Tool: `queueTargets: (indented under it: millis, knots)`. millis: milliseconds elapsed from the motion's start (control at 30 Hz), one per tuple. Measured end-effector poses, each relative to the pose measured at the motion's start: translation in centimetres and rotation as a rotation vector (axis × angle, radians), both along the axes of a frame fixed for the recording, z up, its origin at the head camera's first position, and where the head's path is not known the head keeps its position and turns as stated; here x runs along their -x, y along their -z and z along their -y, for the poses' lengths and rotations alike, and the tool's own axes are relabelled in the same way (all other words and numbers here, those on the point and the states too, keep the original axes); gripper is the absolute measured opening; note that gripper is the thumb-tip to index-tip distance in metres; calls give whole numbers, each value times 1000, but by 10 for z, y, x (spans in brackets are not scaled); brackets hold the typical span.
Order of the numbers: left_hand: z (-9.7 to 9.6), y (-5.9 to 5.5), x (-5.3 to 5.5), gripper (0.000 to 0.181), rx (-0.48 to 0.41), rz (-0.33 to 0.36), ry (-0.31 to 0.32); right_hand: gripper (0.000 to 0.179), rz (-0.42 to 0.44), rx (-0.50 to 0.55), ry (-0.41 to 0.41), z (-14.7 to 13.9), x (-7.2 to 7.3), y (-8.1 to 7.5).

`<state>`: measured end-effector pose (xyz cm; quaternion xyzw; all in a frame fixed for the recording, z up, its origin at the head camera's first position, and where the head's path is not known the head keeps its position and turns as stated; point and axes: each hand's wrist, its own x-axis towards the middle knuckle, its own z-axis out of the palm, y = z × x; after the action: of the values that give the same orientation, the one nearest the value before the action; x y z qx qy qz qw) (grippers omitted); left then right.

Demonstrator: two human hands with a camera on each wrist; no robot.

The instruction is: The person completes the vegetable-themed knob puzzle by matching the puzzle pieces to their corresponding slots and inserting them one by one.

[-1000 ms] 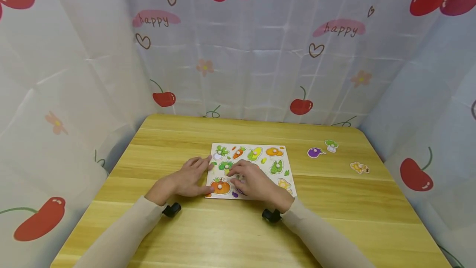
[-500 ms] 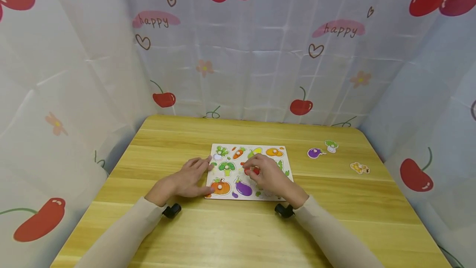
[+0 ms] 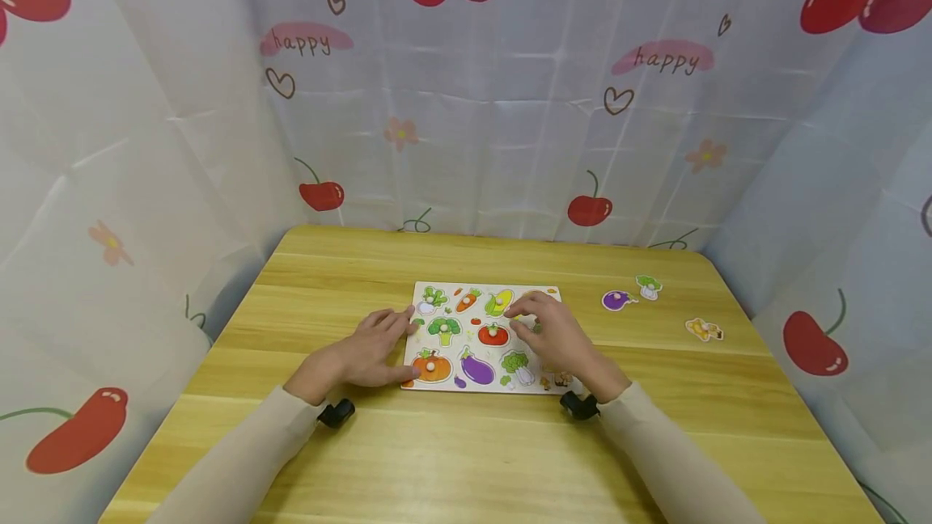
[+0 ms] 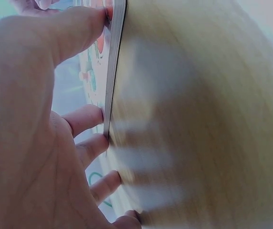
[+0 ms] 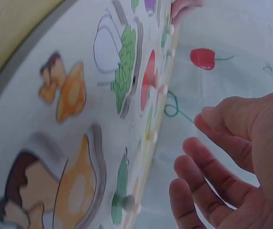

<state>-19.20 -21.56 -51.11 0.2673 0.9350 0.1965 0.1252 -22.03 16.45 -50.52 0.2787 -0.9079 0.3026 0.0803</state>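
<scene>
A white vegetable peg puzzle board (image 3: 459,352) lies on the table. My left hand (image 3: 371,350) rests at its left edge, thumb on the front corner by the pumpkin piece (image 3: 432,365) and fingers spread along the side. Over the board's right part hovers my right hand (image 3: 557,338), its fingers loosely bent and holding nothing. Just left of it sits the knobbed tomato piece (image 3: 493,335). The eggplant (image 3: 476,368) and cabbage (image 3: 518,366) places show pictures without knobs. In the right wrist view, the mushroom recess (image 5: 76,186) lies without a piece.
Loose on the table to the right are an eggplant piece (image 3: 617,299), a cabbage piece (image 3: 648,287) and a mushroom piece (image 3: 703,328). A cherry-print curtain (image 3: 466,144) surrounds the wooden table (image 3: 437,459) at the back and sides.
My right hand has moved right across the board, from over the middle, past the tomato, to the right side. The tomato piece now shows fully. My left hand has stayed put.
</scene>
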Motion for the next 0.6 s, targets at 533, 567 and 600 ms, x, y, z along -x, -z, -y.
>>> queueTargets:
  millis: [533, 567, 600]
  knots:
    - [0, 1, 0, 112, 5, -1, -6, 19, 27, 35, 125, -46, 13, -2]
    - [0, 1, 0, 112, 3, 1, -7, 19, 25, 37, 131, -49, 12, -3]
    - [0, 1, 0, 112, 1, 3, -7, 19, 22, 36, 139, -51, 12, -3]
